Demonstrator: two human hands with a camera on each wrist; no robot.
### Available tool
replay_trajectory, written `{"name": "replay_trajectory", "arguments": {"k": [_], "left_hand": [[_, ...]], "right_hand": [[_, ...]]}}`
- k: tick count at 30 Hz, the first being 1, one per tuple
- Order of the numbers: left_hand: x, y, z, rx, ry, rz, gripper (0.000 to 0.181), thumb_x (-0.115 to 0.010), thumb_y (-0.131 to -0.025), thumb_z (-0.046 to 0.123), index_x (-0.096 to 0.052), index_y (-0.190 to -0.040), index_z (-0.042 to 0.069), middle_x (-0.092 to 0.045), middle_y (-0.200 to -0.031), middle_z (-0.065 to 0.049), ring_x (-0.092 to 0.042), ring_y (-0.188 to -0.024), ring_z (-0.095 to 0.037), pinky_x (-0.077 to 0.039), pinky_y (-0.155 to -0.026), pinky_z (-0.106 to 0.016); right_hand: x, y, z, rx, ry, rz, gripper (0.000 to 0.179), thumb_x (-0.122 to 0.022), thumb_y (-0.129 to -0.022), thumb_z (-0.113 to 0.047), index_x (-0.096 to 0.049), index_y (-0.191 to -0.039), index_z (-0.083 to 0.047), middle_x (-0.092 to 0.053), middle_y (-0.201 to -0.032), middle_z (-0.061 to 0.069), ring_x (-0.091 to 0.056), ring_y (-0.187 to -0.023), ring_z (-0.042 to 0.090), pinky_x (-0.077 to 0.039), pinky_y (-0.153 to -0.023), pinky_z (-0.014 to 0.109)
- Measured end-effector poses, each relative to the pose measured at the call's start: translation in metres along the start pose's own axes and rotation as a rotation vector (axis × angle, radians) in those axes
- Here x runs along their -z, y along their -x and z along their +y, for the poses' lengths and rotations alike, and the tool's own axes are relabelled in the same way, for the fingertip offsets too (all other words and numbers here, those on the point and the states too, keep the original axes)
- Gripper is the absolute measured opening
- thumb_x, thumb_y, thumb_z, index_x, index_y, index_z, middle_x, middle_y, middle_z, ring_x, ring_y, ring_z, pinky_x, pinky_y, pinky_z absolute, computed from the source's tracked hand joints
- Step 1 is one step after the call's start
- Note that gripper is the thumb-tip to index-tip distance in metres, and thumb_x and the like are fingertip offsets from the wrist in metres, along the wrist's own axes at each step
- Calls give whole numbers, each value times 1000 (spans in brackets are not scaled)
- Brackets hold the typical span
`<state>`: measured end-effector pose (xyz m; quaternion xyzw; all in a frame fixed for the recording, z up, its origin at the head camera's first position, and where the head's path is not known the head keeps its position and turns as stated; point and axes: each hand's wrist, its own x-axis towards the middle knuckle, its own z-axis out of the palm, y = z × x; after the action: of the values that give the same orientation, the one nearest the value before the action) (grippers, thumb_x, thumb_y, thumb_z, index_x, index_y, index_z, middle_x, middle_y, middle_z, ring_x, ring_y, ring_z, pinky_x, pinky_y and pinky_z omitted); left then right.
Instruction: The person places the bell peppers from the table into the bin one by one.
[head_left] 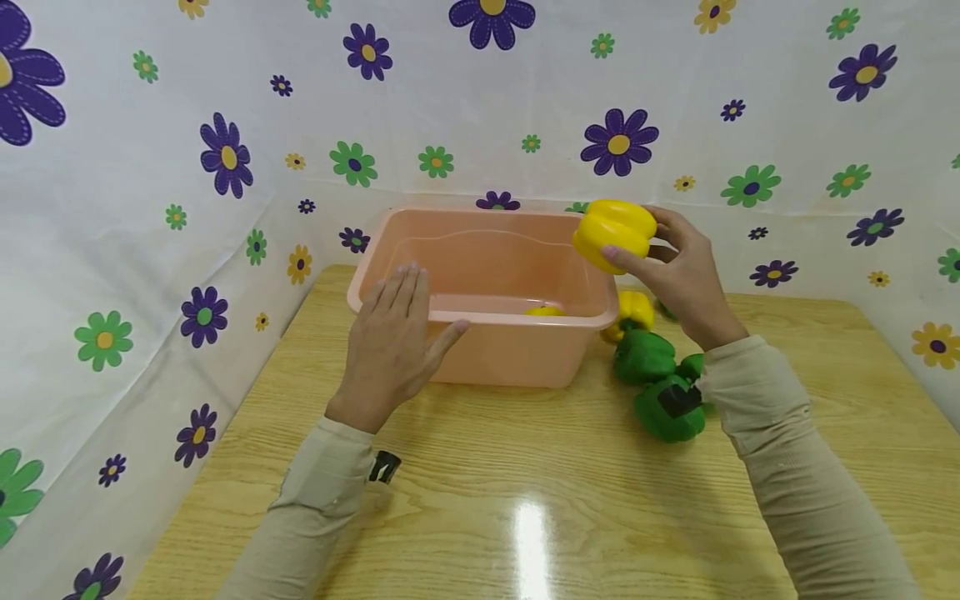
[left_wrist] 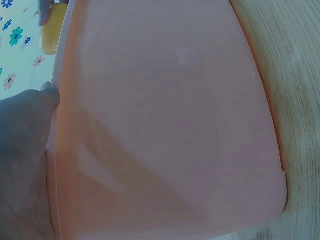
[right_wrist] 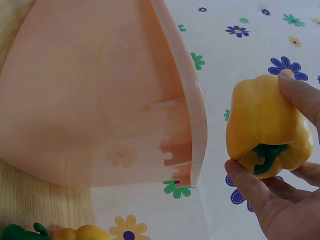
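A yellow bell pepper (head_left: 615,233) with a green stem is held in my right hand (head_left: 678,271), above the right end of a pink plastic tub (head_left: 510,350). The right wrist view shows thumb and fingers around the pepper (right_wrist: 265,120), beside the tub's rim (right_wrist: 197,100). My left hand (head_left: 393,337) rests on the tub's near rim at the left, fingers straight and thumb spread along the edge. Inside the tub, part of another yellow pepper (head_left: 545,311) shows over the rim; the rest is hidden by the near wall.
Right of the tub, on the wooden table (head_left: 480,467), lie a yellow pepper (head_left: 636,310) and several green peppers (head_left: 645,357), partly covered by the right arm. A white sheet printed with flowers (head_left: 480,108) hangs behind and along the sides.
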<state>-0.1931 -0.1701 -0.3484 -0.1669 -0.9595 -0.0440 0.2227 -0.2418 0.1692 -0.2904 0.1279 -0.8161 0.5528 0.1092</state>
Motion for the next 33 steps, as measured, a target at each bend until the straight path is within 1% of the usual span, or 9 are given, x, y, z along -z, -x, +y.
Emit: {"name": "replay_trajectory", "arguments": {"k": [6, 12, 19, 26, 31, 33], "left_hand": [[0, 0, 0, 4, -1, -10, 90, -43, -101, 64, -33, -153, -9, -35, -159, -24, -29, -149, -36, -17, -125, -45], [-1, 1, 0, 2, 0, -1, 90, -41, -101, 65, -34, -153, -9, -35, -158, -24, -30, -149, -36, -18, -125, -45], [-1, 0, -1, 5, 9, -4, 90, -42, -101, 65, -34, -153, -8, -35, -159, -24, -29, -149, -36, -17, -125, -45], [-2, 0, -1, 8, 5, -6, 92, -36, -101, 67, -33, -154, -8, -34, -160, -23, -29, -150, -36, -17, -125, -44], [-2, 0, 0, 12, 13, -14, 91, -40, -101, 66, -33, -154, -7, -33, -160, -23, -28, -150, -35, -16, -125, -44], [-2, 0, 0, 12, 14, -14, 91, -40, -101, 66, -33, -154, -7, -33, -160, -23, -28, -150, -35, -17, -125, -45]], "right_hand": [[-1, 0, 0, 3, 4, -11, 73, -78, -91, -35, -43, -151, -13, -53, -143, 7, -60, -119, 28, -54, -100, 38], [-3, 0, -1, 7, 9, -21, 74, -79, -90, -34, -42, -152, -14, -52, -144, 7, -60, -119, 27, -54, -100, 38], [-4, 0, 0, 24, 16, -25, 73, -79, -91, -33, -43, -152, -14, -53, -143, 6, -61, -118, 27, -55, -98, 37], [-4, -1, 0, 19, 20, -28, 73, -78, -91, -33, -43, -152, -14, -53, -143, 6, -60, -117, 27, -55, -99, 38], [-4, -1, -1, 14, 24, -28, 73, -78, -91, -34, -43, -152, -14, -53, -143, 6, -60, -118, 27, -54, -99, 38], [-3, -1, -1, 3, 21, -28, 74, -78, -91, -35, -43, -152, -14, -53, -145, 8, -60, -120, 29, -54, -100, 40]]}}
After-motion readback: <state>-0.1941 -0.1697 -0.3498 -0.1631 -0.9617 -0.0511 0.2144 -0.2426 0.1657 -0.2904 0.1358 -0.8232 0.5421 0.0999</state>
